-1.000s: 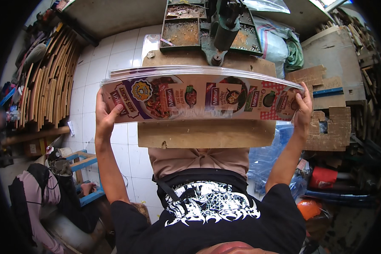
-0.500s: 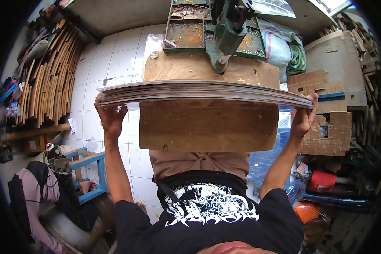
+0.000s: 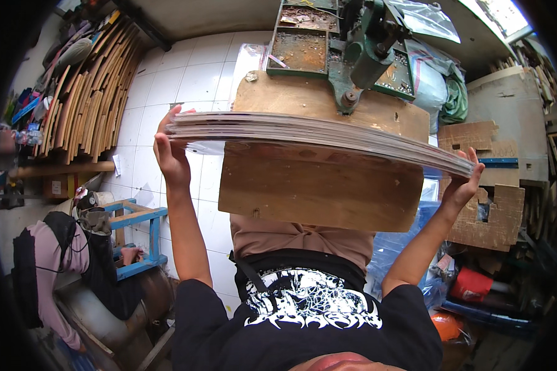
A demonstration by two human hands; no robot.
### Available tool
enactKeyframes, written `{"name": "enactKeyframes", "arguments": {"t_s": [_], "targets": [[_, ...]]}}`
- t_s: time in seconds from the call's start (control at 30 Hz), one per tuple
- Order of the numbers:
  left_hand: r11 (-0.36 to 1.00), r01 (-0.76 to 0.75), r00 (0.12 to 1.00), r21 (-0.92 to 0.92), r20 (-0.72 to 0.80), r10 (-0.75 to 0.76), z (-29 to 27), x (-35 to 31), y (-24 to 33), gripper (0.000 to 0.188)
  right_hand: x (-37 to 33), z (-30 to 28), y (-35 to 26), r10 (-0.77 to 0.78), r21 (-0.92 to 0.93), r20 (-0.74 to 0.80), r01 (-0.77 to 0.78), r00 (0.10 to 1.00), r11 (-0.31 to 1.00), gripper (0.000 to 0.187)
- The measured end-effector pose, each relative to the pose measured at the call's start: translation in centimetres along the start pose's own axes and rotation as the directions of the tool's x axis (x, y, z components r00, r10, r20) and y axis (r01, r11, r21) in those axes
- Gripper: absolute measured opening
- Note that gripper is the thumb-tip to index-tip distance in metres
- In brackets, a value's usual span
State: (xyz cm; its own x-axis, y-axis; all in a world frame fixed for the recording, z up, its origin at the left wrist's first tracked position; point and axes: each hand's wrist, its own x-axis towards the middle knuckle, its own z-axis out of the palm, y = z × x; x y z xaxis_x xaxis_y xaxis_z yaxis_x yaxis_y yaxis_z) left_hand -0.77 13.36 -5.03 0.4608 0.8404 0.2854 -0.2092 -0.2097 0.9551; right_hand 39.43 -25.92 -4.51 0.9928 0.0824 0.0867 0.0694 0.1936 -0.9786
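Note:
A stack of thin flat sheets point(image 3: 315, 139) is held edge-on across the front of me, its layered pale edges facing up. My left hand point(image 3: 172, 151) grips its left end, fingers at the far side and thumb at the near side. The right end is gripped by my right hand point(image 3: 463, 182), fingertips showing past the corner. The stack slopes down toward the right. Beneath it lies a brown wooden board point(image 3: 319, 191), above my lap; I cannot tell whether the sheets touch it.
Beyond the board stands a green metal press point(image 3: 368, 65) between trays point(image 3: 300, 49) of small metal bits. Cut brown boards point(image 3: 486, 222) lie at the right. On the left are a row of upright brown sheets point(image 3: 93, 93) and a blue-framed stool point(image 3: 139, 216).
The view has turned slightly, so the scene sits farther right. The stack's left end has risen with my left hand, and it tilts more steeply toward the right. Both hands keep their hold.

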Motion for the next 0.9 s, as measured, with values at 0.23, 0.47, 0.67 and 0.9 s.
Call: {"name": "enactKeyframes", "arguments": {"t_s": [0.23, 0.47, 0.67, 0.9], "targets": [[0.997, -0.055, 0.994, 0.055, -0.087, 0.059, 1.8, 0.6, 1.9, 0.062, -0.2, 0.5, -0.4, -0.053, 0.017, 0.011, 0.053, 0.999, 0.998, 0.05], [0.992, -0.103, 0.985, 0.075, -0.127, 0.112, 2.3, 0.1, 1.9, 0.047, -0.4, -0.6, 0.5, -0.012, 0.065, 0.066, 0.008, 0.998, 0.998, 0.058], [0.996, -0.079, 0.987, 0.039, -0.139, 0.084, 2.4, -0.2, 1.9, 0.045, -0.4, -0.7, 0.8, -0.048, 0.004, 0.076, 0.048, 0.996, 0.999, 0.054], [0.998, 0.039, 0.979, -0.038, -0.198, -0.046, 2.6, -0.5, 2.9, 0.05, -0.4, -1.7, 1.3, -0.035, 0.082, 0.066, 0.03, 0.997, 0.996, 0.045]]}}
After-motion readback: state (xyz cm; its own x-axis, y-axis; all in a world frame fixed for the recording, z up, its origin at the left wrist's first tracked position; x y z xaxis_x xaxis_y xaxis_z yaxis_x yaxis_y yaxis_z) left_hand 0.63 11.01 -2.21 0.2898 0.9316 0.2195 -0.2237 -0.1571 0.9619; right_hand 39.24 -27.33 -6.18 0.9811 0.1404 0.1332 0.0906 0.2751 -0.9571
